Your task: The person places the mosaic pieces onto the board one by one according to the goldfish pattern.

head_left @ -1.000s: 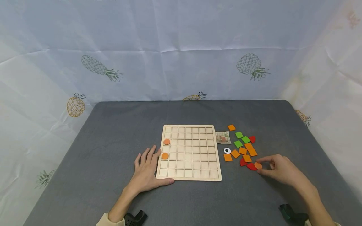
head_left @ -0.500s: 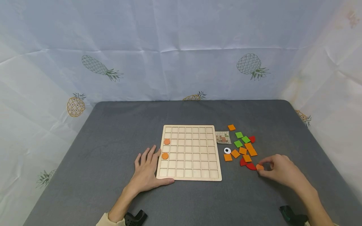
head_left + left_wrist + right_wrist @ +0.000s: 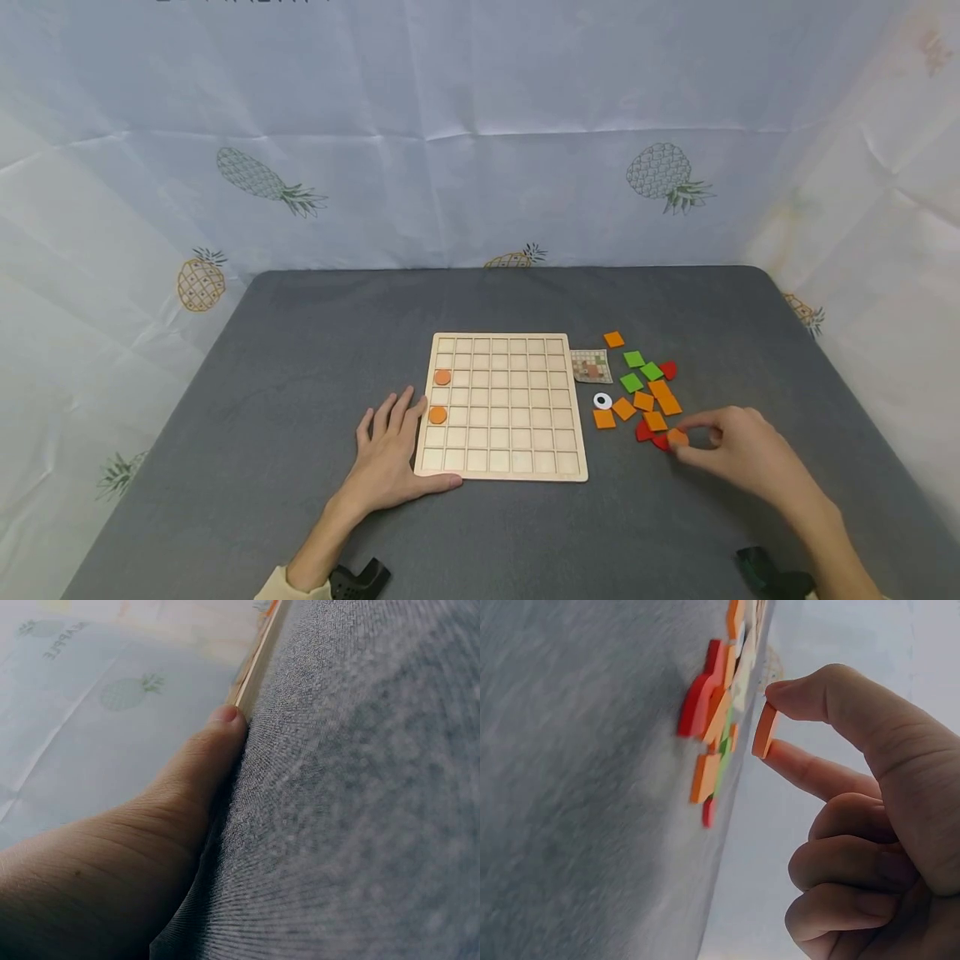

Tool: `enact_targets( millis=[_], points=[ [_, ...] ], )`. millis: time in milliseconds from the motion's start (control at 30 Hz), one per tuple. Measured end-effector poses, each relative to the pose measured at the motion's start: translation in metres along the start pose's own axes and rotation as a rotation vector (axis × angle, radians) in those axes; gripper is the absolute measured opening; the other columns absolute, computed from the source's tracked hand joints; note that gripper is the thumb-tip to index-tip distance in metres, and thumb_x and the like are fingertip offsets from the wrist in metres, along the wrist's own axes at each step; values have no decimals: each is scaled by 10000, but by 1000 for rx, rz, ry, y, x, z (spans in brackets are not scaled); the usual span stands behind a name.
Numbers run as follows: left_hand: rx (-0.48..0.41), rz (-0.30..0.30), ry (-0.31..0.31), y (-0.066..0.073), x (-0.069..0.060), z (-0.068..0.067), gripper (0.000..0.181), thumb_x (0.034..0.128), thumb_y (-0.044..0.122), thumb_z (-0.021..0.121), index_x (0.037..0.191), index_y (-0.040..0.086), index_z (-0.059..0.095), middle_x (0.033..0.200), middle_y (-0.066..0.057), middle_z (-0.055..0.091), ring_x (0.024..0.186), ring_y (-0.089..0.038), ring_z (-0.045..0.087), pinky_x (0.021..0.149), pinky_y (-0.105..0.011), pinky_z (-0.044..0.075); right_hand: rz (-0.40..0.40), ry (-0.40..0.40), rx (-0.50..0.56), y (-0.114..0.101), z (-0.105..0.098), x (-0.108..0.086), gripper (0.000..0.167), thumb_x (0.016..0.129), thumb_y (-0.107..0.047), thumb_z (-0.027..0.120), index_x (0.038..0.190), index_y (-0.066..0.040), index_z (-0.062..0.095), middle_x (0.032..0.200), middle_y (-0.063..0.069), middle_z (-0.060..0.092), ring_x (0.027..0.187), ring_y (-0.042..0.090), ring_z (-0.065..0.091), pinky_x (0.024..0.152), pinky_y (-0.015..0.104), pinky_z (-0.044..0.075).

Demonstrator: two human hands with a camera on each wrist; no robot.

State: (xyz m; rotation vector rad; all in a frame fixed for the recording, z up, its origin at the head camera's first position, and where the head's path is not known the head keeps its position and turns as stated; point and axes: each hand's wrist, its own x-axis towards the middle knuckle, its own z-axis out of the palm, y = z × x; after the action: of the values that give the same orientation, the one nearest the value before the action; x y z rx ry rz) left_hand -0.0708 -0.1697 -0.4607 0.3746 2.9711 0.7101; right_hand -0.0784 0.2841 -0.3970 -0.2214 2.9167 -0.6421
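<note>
My right hand [image 3: 746, 454] pinches an orange round disc [image 3: 764, 729] between thumb and index finger, lifted off the table; the other fingers are curled in. Close to it lie red pieces [image 3: 644, 431] and orange square tiles [image 3: 655, 422]. At the near left corner of a wooden grid board [image 3: 500, 461], my left hand [image 3: 386, 462] rests with fingers spread along the left side and the thumb against the front edge. Two orange discs [image 3: 437, 415] sit in cells of the board's leftmost column. In the left wrist view the thumb [image 3: 191, 769] touches the board's edge.
Beyond the right hand are green tiles [image 3: 632, 382], a red piece [image 3: 668, 370] and a white ring-like piece with a dark centre [image 3: 602, 401]. A small printed grid card [image 3: 591, 367] lies against the board's right side. Grey cloth [image 3: 315, 333] covers the table.
The right hand, holding the orange disc, shifts slightly right and then back left, now over part of a red piece. The left hand and board stay put.
</note>
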Motion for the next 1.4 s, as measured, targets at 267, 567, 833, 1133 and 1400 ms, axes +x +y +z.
enact_targets(
  millis=[267, 567, 833, 1133, 1400],
  points=[
    [-7, -6, 5, 0, -1, 1, 1211, 704, 741, 771, 1606, 79, 309, 1703, -194, 190, 1552, -447, 168, 1182, -688, 62, -70, 22, -13, -20, 0, 3, 244, 804, -264, 848, 991, -109, 826, 549, -104, 257, 478, 27, 208, 488, 204, 188],
    [1, -15, -4, -1, -1, 1, 1216, 700, 738, 770, 1612, 86, 299, 1711, -185, 173, 1558, -439, 163, 1186, -684, 63, -105, 22, -6, -43, 1, 6, 195, 810, -268, 846, 980, -174, 831, 534, -108, 254, 467, 26, 202, 483, 203, 175],
    [0, -12, -3, -2, 0, 2, 1218, 701, 746, 768, 1615, 96, 292, 1713, -179, 167, 1559, -436, 155, 1182, -681, 59, -178, 6, 34, -63, 7, 11, 159, 810, -275, 855, 938, -187, 821, 515, -125, 278, 445, 16, 242, 480, 193, 206],
    [1, -11, 5, 0, 0, 1, 1214, 698, 745, 768, 1609, 92, 304, 1706, -182, 186, 1552, -437, 163, 1177, -688, 66, -269, 55, 36, -83, 16, 20, 94, 822, -219, 826, 915, -225, 819, 515, -136, 328, 464, -12, 269, 468, 179, 206],
    [2, -4, 13, 1, 0, 1, 1206, 697, 746, 770, 1598, 80, 324, 1698, -190, 204, 1543, -444, 173, 1166, -691, 76, -270, 23, 50, -104, 20, 29, 108, 820, -214, 822, 925, -189, 824, 499, -127, 251, 443, 8, 232, 472, 175, 191]
  ],
)
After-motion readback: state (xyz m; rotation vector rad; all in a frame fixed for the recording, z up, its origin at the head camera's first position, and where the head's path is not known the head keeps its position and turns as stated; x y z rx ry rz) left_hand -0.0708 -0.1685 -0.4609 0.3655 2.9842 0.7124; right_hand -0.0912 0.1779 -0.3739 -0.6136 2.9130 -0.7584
